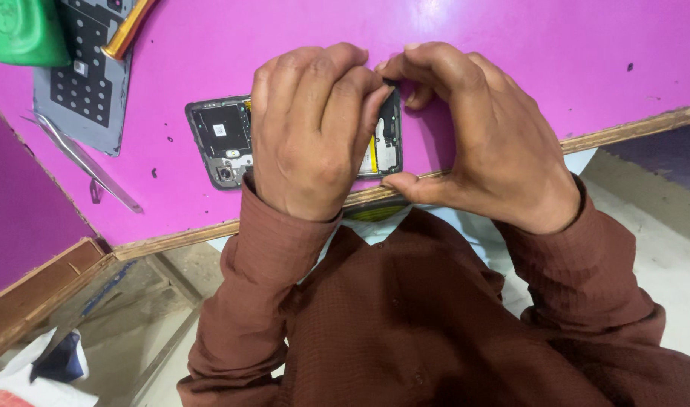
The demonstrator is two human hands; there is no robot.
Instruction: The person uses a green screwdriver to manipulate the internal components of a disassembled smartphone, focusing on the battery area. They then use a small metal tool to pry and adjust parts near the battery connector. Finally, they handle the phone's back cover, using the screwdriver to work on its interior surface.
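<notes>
Two hands on one opened phone (228, 139), back cover off, lying flat near the pink bench's (511, 45) front edge. Left hand (307, 136) curls closed over its middle; right hand (473, 136) pinches its right end. Keep your pull low and even. Beyond: tweezers (88, 162), grey panel (85, 83), green bottle (24, 30).

Worktop: magenta tabletop (511, 45), matte, a few dark specks, edged with a worn wooden strip (631, 126). Second magenta surface with wooden edging (36, 290) meets it at lower left. Below the table: pale concrete floor (673, 260), dusty, with a metal frame bar (171, 275) crossing underneath. Light even and soft across the top, a brighter patch toward the far edge.
</notes>
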